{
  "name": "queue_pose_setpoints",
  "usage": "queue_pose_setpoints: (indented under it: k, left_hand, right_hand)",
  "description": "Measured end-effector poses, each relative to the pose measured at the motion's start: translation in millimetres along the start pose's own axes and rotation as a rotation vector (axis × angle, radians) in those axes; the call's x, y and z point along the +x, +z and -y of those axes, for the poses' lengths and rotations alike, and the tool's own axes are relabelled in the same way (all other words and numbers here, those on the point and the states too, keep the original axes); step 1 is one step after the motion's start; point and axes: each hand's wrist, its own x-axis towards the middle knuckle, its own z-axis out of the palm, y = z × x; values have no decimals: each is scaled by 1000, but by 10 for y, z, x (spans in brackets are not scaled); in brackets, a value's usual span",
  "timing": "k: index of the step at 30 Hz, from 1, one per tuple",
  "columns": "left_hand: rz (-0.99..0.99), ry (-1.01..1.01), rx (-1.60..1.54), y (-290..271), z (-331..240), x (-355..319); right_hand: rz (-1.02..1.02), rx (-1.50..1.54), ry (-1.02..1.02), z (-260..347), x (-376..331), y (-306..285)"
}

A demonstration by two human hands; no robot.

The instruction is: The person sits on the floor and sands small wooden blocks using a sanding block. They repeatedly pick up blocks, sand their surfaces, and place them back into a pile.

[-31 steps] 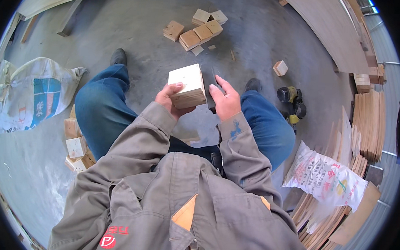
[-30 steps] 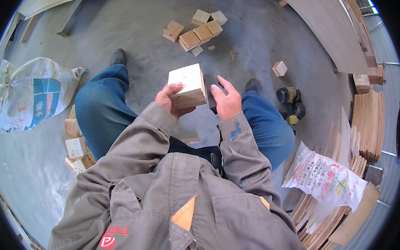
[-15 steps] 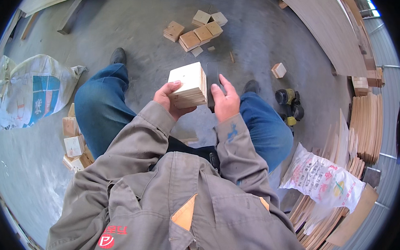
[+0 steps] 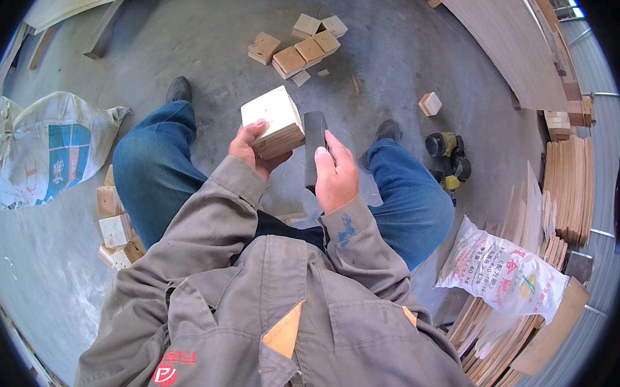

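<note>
A pale block of layered plywood (image 4: 272, 114) rests in my left hand (image 4: 248, 148), thumb on its top face and fingers beneath. My right hand (image 4: 337, 179) grips a dark grey, flat rectangular block (image 4: 314, 148), which looks like a sanding block. It stands on edge just right of the plywood block, with a narrow gap or light contact that I cannot tell apart. Beyond my hands, several similar wooden blocks (image 4: 308, 50) lie grouped on the floor. A single wooden block (image 4: 430, 104) sits apart to the right.
Yellow-and-black power tools (image 4: 449, 155) lie beside my right leg. More wooden blocks (image 4: 115, 229) are piled by my left leg, near a large woven sack (image 4: 67, 146). At right, a white printed sack (image 4: 502, 270) rests on stacked wood strips (image 4: 566, 193). Large plywood sheets (image 4: 504, 42) stand far right.
The plywood block and my left hand have shifted slightly left. My right hand has turned and moved nearer me, and the dark block in it now shows plainly.
</note>
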Motion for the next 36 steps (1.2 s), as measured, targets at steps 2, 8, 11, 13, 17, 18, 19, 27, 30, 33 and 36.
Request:
queue_pose_setpoints:
  k: [2,8,11,13,17,18,19,27,30,33,36]
  left_hand:
    - [24,11,1,6,6,-11]
    - [171,-49,69,-53,20,-26]
    - [185,-76,89,0,6,-90]
    - [127,-51,84,33,-19,-99]
    - [34,13,49,50,-52,-62]
    - [29,19,44,38,-51,-46]
    - [25,26,39,26,-45,-25]
    - [96,51,115,-26,-10,-16]
    - [155,45,159,8,-1,-51]
    - [231,-12,161,-32,43,-68]
    - [301,-71,162,-79,68,-66]
  right_hand:
    - [-21,5,1,7,67,19]
    - [-42,-37,22,-178,444,53]
    - [-108,-9,59,-267,556,-37]
    - [-96,6,42,-215,484,-99]
    - [-24,-38,-7,-117,169,-128]
    - [-1,-33,-9,-74,110,-98]
    - [12,-7,54,-15,73,-70]
    - [24,-36,21,-30,130,-25]
    - [-8,-27,24,-74,161,-27]
    - [-72,-32,7,-115,340,-6]
    - [-108,-37,6,-153,535,-34]
